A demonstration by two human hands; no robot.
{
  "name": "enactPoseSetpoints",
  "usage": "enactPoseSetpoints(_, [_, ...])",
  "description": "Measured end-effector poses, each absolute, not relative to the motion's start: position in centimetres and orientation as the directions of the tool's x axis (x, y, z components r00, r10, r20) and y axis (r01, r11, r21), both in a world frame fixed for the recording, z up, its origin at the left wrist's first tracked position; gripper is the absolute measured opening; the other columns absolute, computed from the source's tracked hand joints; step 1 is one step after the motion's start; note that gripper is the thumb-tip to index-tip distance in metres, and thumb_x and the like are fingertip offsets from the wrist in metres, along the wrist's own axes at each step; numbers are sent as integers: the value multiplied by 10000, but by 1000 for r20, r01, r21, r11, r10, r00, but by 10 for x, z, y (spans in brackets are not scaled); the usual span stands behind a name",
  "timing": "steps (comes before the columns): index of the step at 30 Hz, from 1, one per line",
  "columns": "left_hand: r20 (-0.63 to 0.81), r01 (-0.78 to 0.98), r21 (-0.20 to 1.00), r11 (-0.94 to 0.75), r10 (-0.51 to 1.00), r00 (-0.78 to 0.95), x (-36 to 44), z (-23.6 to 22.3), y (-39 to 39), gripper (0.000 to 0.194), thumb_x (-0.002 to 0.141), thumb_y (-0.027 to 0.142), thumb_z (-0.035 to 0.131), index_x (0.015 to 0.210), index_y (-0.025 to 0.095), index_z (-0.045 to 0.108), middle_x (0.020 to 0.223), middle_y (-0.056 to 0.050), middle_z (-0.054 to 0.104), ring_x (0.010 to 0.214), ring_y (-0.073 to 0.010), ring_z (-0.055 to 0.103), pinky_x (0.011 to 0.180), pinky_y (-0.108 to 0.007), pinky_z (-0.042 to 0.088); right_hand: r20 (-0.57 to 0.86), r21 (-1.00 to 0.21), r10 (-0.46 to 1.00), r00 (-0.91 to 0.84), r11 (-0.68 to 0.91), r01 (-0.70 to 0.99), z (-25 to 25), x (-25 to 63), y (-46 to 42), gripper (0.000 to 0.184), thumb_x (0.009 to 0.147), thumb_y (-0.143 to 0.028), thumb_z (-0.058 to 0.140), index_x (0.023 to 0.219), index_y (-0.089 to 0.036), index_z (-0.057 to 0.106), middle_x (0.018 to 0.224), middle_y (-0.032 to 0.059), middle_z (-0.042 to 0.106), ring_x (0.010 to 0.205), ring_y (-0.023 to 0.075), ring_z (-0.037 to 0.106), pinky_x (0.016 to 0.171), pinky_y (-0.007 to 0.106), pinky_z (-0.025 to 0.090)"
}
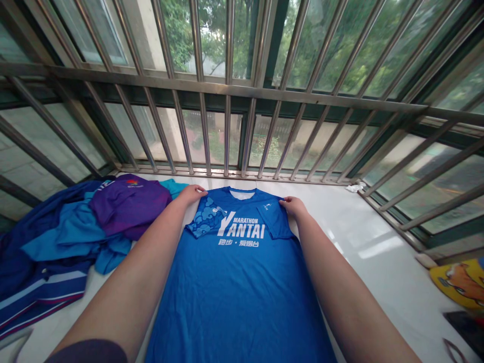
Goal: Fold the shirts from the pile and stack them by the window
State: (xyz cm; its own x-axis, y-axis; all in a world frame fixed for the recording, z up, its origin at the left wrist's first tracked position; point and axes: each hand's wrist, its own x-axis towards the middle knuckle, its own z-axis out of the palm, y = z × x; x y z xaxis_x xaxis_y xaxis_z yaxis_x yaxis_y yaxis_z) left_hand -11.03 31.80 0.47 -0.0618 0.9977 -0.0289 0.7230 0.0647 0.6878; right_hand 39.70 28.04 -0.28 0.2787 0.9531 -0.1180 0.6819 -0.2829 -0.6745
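A blue T-shirt (242, 287) with white "Marathon Yantai" lettering lies spread on a white surface, its neckline toward the window. Both short sleeves are turned inward over the chest; the one on the left has a cloud-like pattern. At the left shoulder, my left hand (193, 193) pinches the fabric edge between thumb and fingers. My right hand (294, 206) pinches the opposite shoulder edge the same way. The lower part of the T-shirt runs out of view at the bottom.
A heap of clothes (71, 222) in purple, teal and navy lies to the left. Metal window bars (227, 91) rise behind the white surface (363, 282). At right are a yellow printed item (459, 283), a dark flat object (467, 327) and a crumpled white scrap (354, 188).
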Motion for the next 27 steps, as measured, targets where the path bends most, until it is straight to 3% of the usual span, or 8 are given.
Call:
enactPoseSetpoints(8, [-38,674,736,65,998,-55,-109,-2,327,249,701,433,857,741,217,740,753,-55,760,794,-270,714,743,-347,527,-66,-737,976,208,-188,649,-6,405,279,199,840,-354,825,978,-211,819,847,53,795,729,199,692,667,282,491])
enactPoseSetpoints(15, [59,572,816,-79,997,53,-118,-1,299,324,805,499,766,968,237,668,833,-6,723,703,-196,691,663,-313,561,46,-813,994,100,-21,581,-7,416,249,338,867,-407,672,1109,-212,804,825,24,749,718,179,657,652,264,489])
enactPoseSetpoints(20, [181,557,810,-180,982,54,-127,-7,265,237,802,420,683,947,232,674,850,-13,710,833,-211,704,806,-340,597,113,-798,992,54,59,599,-8,422,232,294,789,-356,604,965,-229,802,763,2,688,697,188,622,679,288,494])
enactPoseSetpoints(24, [272,612,760,-219,962,7,-124,-12,255,106,755,333,626,762,240,675,934,-54,708,997,-257,678,951,-391,572,179,-756,981,76,88,648,-10,422,233,213,748,-310,566,774,-238,765,968,47,737,853,208,665,800,309,526])
enactPoseSetpoints(27, [308,656,726,-205,950,-43,-120,-14,255,134,783,323,576,748,244,679,940,-63,703,1015,-266,666,979,-399,555,202,-735,974,103,81,673,-10,422,234,278,818,-323,517,833,-247,783,1011,53,753,971,235,682,866,325,538])
